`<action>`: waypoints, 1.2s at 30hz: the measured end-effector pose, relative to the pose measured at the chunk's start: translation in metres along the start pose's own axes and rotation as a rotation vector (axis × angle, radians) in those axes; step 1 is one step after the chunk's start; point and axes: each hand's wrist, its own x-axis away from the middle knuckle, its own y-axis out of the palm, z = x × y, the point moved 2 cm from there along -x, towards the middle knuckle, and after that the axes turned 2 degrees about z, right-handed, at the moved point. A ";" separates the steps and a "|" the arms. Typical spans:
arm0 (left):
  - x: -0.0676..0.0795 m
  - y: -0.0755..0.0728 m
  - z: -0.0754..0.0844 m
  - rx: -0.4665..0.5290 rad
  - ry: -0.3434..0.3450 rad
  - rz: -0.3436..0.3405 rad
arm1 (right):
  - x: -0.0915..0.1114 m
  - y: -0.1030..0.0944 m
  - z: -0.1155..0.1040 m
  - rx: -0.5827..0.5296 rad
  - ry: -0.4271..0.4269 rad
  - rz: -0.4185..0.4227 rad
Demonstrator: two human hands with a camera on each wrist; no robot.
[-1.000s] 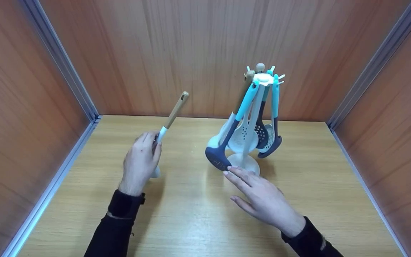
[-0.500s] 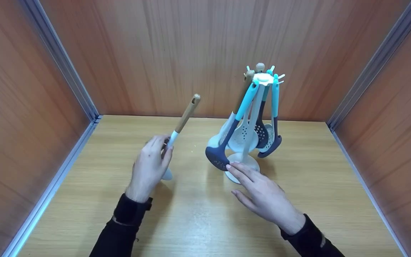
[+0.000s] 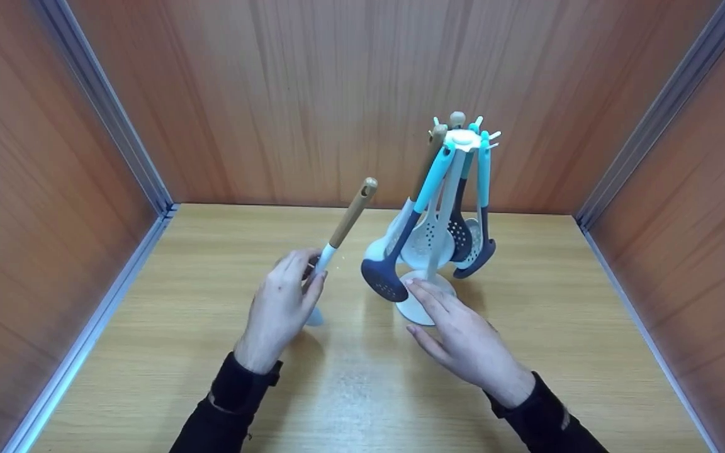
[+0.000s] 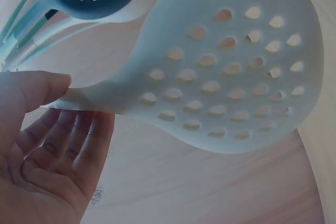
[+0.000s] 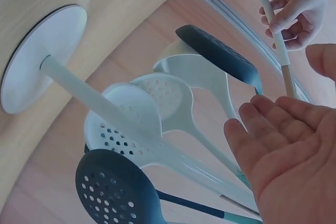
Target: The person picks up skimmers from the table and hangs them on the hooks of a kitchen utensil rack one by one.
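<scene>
My left hand pinches the neck of a skimmer with a wood-coloured handle that slants up towards the right. In the left wrist view the skimmer's pale, hole-pierced head spreads wide past the thumb and fingers. To the right stands a white utensil rack, hung with several kitchen tools. My right hand has its fingers extended, fingertips right by a dark blue perforated skimmer with a turquoise handle. The right wrist view shows the open palm beside the rack, holding nothing.
The rack's round white base rests on the wooden table. A white ladle, pale perforated spoons and another dark skimmer hang from it. Wooden panels with metal corner strips enclose the table at the back and sides.
My left hand has carried the skimmer to the right and slightly nearer, closer to the rack. The right hand has shifted only a little, staying beside the hanging dark blue skimmer.
</scene>
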 end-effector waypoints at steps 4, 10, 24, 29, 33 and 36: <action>0.004 0.003 0.008 0.016 0.025 -0.004 | -0.002 -0.001 -0.002 -0.054 0.037 -0.001; 0.008 0.008 0.021 0.019 0.056 -0.026 | -0.004 -0.002 -0.007 -0.123 0.087 0.007; 0.017 0.022 0.048 -0.015 0.169 -0.052 | -0.015 0.001 -0.016 -0.251 0.106 0.128; 0.018 0.025 0.055 0.010 0.183 -0.083 | -0.019 0.000 -0.018 -0.314 0.112 0.141; 0.020 0.028 0.059 0.021 0.186 -0.113 | -0.022 -0.001 -0.020 -0.343 0.122 0.151; 0.022 0.031 0.063 0.028 0.190 -0.129 | -0.024 -0.002 -0.021 -0.356 0.134 0.164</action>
